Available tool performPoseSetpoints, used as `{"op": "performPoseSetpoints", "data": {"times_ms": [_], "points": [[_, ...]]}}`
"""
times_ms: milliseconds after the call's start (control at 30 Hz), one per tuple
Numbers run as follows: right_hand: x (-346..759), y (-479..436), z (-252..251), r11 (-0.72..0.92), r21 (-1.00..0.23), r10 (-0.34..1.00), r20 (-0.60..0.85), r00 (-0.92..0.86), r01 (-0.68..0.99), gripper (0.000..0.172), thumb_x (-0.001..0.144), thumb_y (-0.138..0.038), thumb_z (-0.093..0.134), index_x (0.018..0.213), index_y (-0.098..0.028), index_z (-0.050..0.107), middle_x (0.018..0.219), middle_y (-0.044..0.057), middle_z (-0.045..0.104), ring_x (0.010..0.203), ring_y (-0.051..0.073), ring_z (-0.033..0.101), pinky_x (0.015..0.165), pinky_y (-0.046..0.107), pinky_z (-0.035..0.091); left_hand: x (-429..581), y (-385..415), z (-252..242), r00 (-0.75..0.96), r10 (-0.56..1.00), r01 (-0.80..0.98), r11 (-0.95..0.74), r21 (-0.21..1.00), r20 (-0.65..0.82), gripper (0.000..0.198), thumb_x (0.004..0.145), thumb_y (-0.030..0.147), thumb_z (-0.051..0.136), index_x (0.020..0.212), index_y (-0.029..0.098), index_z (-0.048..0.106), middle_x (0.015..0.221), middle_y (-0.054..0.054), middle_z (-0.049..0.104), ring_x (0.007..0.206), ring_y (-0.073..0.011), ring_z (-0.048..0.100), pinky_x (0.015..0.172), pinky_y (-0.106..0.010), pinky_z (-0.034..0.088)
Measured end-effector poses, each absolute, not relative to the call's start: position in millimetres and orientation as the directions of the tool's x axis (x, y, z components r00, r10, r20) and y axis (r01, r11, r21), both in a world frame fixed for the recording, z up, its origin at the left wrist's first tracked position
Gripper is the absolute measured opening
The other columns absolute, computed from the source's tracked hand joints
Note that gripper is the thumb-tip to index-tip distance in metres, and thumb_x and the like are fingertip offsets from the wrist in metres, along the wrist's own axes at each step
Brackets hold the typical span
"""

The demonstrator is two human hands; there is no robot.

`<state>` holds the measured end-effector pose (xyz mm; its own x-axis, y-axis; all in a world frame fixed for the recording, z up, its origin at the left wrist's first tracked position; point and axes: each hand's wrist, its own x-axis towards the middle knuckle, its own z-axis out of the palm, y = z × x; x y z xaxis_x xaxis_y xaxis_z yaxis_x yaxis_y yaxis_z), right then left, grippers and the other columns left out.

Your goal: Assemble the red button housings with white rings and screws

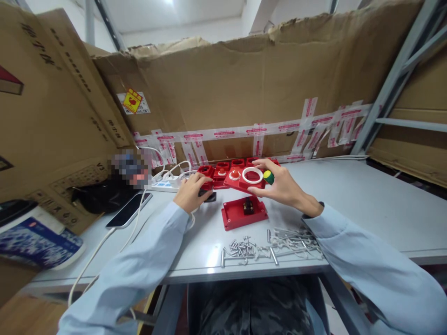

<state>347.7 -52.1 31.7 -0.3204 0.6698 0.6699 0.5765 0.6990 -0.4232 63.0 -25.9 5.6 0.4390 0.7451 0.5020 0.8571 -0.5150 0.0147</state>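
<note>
While the right hand [282, 184] clamps the red cover [240, 184], the nearer base [232, 215] lies uncovered, screws [240, 248] loose; left hand [190, 190]: grip unclear.

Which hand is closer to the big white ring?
Right. The right hand holds the red cover at the white ring's right side; the left hand is farther off, to its left.

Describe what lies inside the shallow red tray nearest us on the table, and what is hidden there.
Inside the red tray sits a small black block. Whatever is directly beneath the block is covered and cannot be seen.
</note>
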Motion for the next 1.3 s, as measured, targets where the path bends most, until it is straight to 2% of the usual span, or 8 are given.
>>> {"op": "performPoseSetpoints", "data": {"times_ms": [100, 367, 567, 700, 900, 1033, 1167, 1300], "points": [[345.6, -53.0, 26.7, 0.793, -0.321, 0.562, 0.712, -0.420, 0.517, 0.069, 0.065, -0.033, 0.074, 0.125, -0.019, 0.045, 0.113, 0.009, 0.063, 0.103, 0.023, 0.062, 0.088, 0.039, 0.051, 88.3, -46.9, 23.8, 0.492, 0.528, 0.693, -0.719, 0.056, 0.692, 0.044, 0.083, 0.039, 0.059, 0.122, 0.021, 0.050, 0.120, -0.011, 0.055, 0.112, -0.0262, 0.051, 0.094, -0.043, 0.041], [341.4, -59.4, 21.9, 0.912, -0.078, 0.295, 0.806, -0.513, 0.402, 0.078, 0.070, -0.032, 0.071, 0.137, -0.022, 0.032, 0.123, 0.012, 0.058, 0.108, 0.024, 0.060, 0.086, 0.037, 0.053, 126.5, -58.2, 33.7, 0.666, 0.295, 0.411, -0.912, -0.007, 0.686, 0.054, 0.081, 0.036, 0.063, 0.129, 0.017, 0.046, 0.116, -0.015, 0.056, 0.107, -0.0263, 0.053, 0.091, -0.045, 0.046], [344.6, -64.0, 30.7, 0.891, -0.346, 0.444, 0.800, -0.403, 0.295, 0.100, 0.053, -0.039, 0.083, 0.136, -0.019, 0.032, 0.123, 0.013, 0.056, 0.110, 0.026, 0.057, 0.093, 0.040, 0.049, 130.4, -69.2, 29.6, 0.402, 0.437, 0.294, -0.894, 0.339, 0.805, 0.049, 0.074, 0.031, 0.069, 0.117, 0.016, 0.052, 0.112, -0.012, 0.055, 0.102, -0.0233, 0.056, 0.089, -0.038, 0.049], [341.9, -68.6, 31.7, 0.842, -0.479, 0.540, 0.742, -0.397, 0.250, 0.094, 0.052, -0.039, 0.083, 0.132, -0.019, 0.037, 0.123, 0.012, 0.056, 0.103, 0.024, 0.060, 0.087, 0.037, 0.051, 142.1, -75.2, 20.0, 0.353, 0.528, 0.161, -0.847, 0.506, 0.772, 0.046, 0.080, 0.032, 0.063, 0.121, 0.017, 0.046, 0.112, -0.011, 0.054, 0.100, -0.0206, 0.058, 0.085, -0.034, 0.051], [342.0, -68.9, 28.5, 0.814, -0.549, 0.573, 0.706, -0.416, 0.188, 0.077, 0.060, -0.041, 0.077, 0.125, -0.019, 0.043, 0.109, 0.009, 0.061, 0.093, 0.022, 0.062, 0.083, 0.037, 0.050, 137.9, -70.5, 19.2, 0.482, 0.158, 0.297, -0.955, 0.009, 0.862, 0.047, 0.088, 0.037, 0.054, 0.129, 0.019, 0.041, 0.120, -0.014, 0.048, 0.113, -0.0241, 0.049, 0.094, -0.041, 0.045], [343.7, -67.4, 26.2, 0.798, -0.584, 0.584, 0.691, -0.426, 0.147, 0.068, 0.066, -0.049, 0.070, 0.122, -0.019, 0.046, 0.103, 0.007, 0.062, 0.092, 0.022, 0.061, 0.082, 0.037, 0.049, 138.3, -65.2, 18.6, 0.510, 0.035, 0.353, -0.920, -0.171, 0.860, 0.052, 0.093, 0.043, 0.040, 0.135, 0.015, 0.032, 0.117, -0.017, 0.048, 0.110, -0.0258, 0.049, 0.088, -0.042, 0.047], [343.3, -67.2, 25.9, 0.794, -0.589, 0.589, 0.684, -0.429, 0.151, 0.065, 0.067, -0.052, 0.069, 0.118, -0.020, 0.047, 0.099, 0.005, 0.062, 0.092, 0.022, 0.060, 0.080, 0.036, 0.049, 146.0, -65.4, 13.9, 0.487, 0.039, 0.385, -0.906, -0.174, 0.872, 0.053, 0.094, 0.045, 0.034, 0.135, 0.011, 0.029, 0.114, -0.018, 0.049, 0.111, -0.0269, 0.047, 0.086, -0.041, 0.047], [341.2, -69.3, 26.9, 0.829, -0.503, 0.559, 0.716, -0.418, 0.246, 0.072, 0.062, -0.047, 0.075, 0.120, -0.020, 0.042, 0.100, 0.006, 0.062, 0.085, 0.020, 0.061, 0.076, 0.034, 0.051, 152.5, -69.5, 8.8, 0.433, 0.196, 0.341, -0.939, 0.042, 0.880, 0.049, 0.094, 0.048, 0.031, 0.129, 0.014, 0.032, 0.112, -0.015, 0.049, 0.102, -0.0236, 0.051, 0.080, -0.036, 0.047]]}}
